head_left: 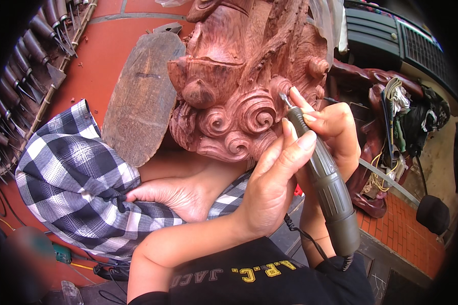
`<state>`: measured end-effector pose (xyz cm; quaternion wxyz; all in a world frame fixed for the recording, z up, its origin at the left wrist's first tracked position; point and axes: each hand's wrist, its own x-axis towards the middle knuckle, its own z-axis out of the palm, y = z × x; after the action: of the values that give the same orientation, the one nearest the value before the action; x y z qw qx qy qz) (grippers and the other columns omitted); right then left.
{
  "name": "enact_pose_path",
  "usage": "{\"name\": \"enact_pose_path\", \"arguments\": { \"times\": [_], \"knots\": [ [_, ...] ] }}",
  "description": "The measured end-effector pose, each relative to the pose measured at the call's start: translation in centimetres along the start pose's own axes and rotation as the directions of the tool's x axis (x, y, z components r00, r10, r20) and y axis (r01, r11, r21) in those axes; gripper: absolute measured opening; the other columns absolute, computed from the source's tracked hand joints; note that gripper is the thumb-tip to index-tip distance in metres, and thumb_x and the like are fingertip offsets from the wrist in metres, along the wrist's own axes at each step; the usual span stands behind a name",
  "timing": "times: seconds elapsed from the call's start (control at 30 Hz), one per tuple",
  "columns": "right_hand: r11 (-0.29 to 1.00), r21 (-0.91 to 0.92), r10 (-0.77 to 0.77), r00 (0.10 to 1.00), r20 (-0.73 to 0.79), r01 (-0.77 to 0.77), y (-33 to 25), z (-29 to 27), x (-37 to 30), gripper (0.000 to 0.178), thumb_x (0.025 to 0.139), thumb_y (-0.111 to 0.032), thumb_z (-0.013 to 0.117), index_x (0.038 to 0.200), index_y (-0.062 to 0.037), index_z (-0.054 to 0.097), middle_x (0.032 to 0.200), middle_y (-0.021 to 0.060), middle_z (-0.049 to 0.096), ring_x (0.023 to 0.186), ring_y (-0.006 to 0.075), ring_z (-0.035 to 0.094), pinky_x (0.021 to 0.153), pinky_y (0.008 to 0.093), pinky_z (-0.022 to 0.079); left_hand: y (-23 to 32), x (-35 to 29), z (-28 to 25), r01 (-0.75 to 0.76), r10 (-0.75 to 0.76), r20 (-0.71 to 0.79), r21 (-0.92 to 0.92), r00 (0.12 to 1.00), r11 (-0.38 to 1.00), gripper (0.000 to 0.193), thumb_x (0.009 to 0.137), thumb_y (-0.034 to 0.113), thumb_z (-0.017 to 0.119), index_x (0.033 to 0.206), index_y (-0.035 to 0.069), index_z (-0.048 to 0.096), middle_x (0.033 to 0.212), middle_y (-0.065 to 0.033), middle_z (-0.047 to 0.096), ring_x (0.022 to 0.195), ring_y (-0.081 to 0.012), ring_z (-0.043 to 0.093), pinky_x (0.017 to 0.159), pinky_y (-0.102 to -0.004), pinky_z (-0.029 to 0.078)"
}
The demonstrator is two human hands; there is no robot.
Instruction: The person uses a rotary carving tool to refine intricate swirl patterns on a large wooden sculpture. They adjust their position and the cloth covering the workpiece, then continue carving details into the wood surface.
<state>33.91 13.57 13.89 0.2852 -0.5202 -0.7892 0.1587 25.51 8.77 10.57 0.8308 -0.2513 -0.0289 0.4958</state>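
Observation:
A dark grey rotary carving tool (331,188) slants across the view, its metal bit beside a curled scroll of the reddish wood carving (259,119). My right hand (338,129) grips the tool near its front, with fingertips close to the bit. Against the handle's left side, my left hand (275,185) is closed, its thumb lying along the grip. Part of its fingers is hidden. Spiral scrolls cover the lower carving, with smoother, rounded forms above. A coiled black cord runs from the tool's back end.
A worn oval wooden board (142,96) leans left of the carving. My bare foot (175,195) rests below it on checked cloth (71,162). Several wood-handled chisels (23,66) line a rack at far left. Another reddish wooden piece (366,198) with a cloth bundle stands right.

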Motion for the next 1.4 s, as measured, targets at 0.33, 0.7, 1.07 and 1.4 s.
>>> {"name": "enact_pose_path", "arguments": {
  "times": [0.33,0.7,1.07,1.4],
  "knots": [
    [0.999,0.010,-0.051,0.998,0.041,0.050,-0.2,-1.3,-0.3,0.022,0.075,0.007,0.073,0.075,0.0042,0.051,0.068,0.0128,0.049,0.062,0.0184,0.052,0.088,0.0604,0.055,-0.4,-1.1,0.4,0.097,-0.102,0.027,0.146,0.994,0.985,0.054,0.100,0.028,0.051,0.143,0.002,0.032,0.124,-0.0040,0.046,0.115,-0.0103,0.044,0.099,-0.0270,0.035],
    [0.998,0.023,-0.053,0.989,0.141,0.050,0.1,-1.0,-0.2,0.020,0.069,0.014,0.070,0.077,0.0064,0.053,0.069,0.0127,0.047,0.063,0.0209,0.052,0.095,0.0586,0.051,-0.7,-1.0,0.2,0.049,-0.046,-0.030,0.132,0.999,0.990,0.055,0.098,0.034,0.046,0.143,0.005,0.032,0.139,-0.0099,0.044,0.131,-0.0193,0.043,0.112,-0.0374,0.030],
    [0.998,-0.027,-0.056,0.979,0.194,0.062,0.1,-1.2,-0.4,0.019,0.068,0.015,0.068,0.078,0.0061,0.054,0.069,0.0119,0.045,0.061,0.0209,0.050,0.097,0.0563,0.051,-0.3,-1.4,0.3,0.102,-0.096,-0.051,0.131,0.994,0.986,0.056,0.099,0.037,0.043,0.145,0.008,0.030,0.140,-0.0095,0.044,0.131,-0.0198,0.043,0.112,-0.0372,0.030],
    [0.996,-0.081,-0.029,0.986,0.161,0.043,-0.3,-0.7,-0.4,0.020,0.068,0.013,0.069,0.082,0.0071,0.057,0.070,0.0129,0.047,0.064,0.0225,0.053,0.096,0.0575,0.051,0.1,-0.8,0.3,0.100,-0.089,-0.077,0.160,0.993,0.982,0.061,0.099,0.042,0.042,0.143,0.002,0.030,0.139,-0.0124,0.044,0.130,-0.0208,0.044,0.110,-0.0365,0.032]
  ]
}}
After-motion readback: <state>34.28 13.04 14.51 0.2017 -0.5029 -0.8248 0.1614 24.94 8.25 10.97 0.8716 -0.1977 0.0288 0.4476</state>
